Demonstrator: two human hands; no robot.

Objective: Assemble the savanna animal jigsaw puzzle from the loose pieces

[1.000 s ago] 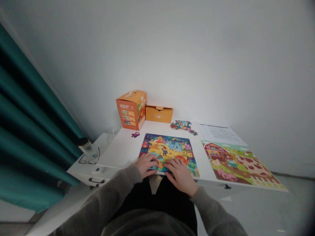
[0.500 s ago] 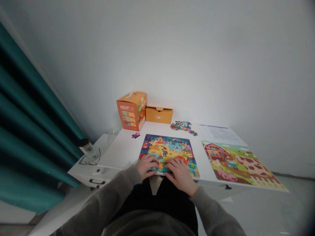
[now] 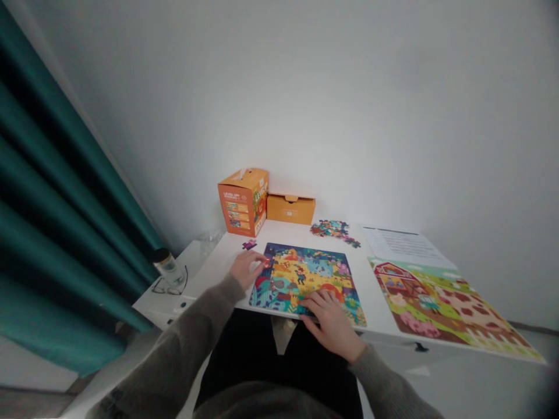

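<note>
A colourful jigsaw puzzle [image 3: 318,267] with cartoon animals lies flat at the front edge of the white desk, its pieces joined into a rectangle. My left hand [image 3: 245,270] is at its upper left edge, with thumb and fingertips closed together on the border beside a red figure. Whether a single piece is pinched there is too small to make out. Across the lower middle of the puzzle rests my right hand [image 3: 329,321], palm down with the fingers stretched out.
Behind stand an orange puzzle box [image 3: 244,201] and a lower orange box [image 3: 291,208]. Loose pieces [image 3: 329,227] lie at the back, with purple pieces [image 3: 250,245] at left. A farm picture [image 3: 449,302] and paper [image 3: 399,245] are right; a bottle [image 3: 170,269] and glasses [image 3: 168,288] left.
My left hand has moved from the puzzle's lower edge up to its upper left border. My right hand stays on the lower part. The view has shifted slightly.
</note>
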